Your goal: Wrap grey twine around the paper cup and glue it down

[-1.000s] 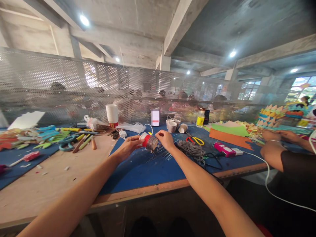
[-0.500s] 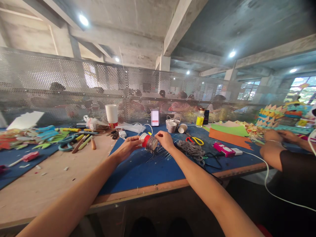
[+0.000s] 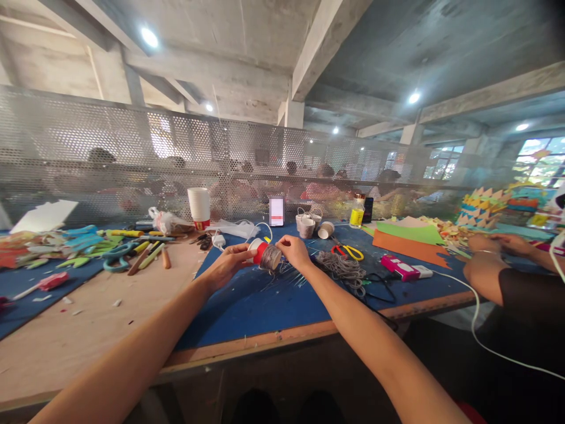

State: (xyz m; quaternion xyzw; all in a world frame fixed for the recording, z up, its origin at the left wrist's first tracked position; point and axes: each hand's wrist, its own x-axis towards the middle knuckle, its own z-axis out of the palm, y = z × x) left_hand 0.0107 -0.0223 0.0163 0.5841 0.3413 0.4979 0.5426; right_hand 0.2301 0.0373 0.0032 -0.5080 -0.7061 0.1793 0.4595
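My left hand (image 3: 230, 262) is closed around the white end of a paper cup (image 3: 258, 254), which lies tilted on its side above the blue mat. The cup has a red band, and grey cord is wound around the part facing my right hand. Beside that end, my right hand (image 3: 295, 252) has its fingertips pinched together; what they hold is too small to make out. Loose grey strands hang under the cup. A heap of grey cord (image 3: 342, 268) lies right of my right hand, near scissors (image 3: 353, 253) with red and yellow handles.
Behind my hands stand a phone (image 3: 276, 211), small cord-wrapped cups (image 3: 305, 225), a stack of paper cups (image 3: 199, 206) and a yellow-labelled bottle (image 3: 357, 212). Tools and blue-handled scissors (image 3: 115, 259) lie left. Coloured sheets (image 3: 408, 246) and another person's arm (image 3: 485, 271) are at right.
Hardly anything differs. Both hands keep their places at the cup, and the whole view has shifted very slightly.
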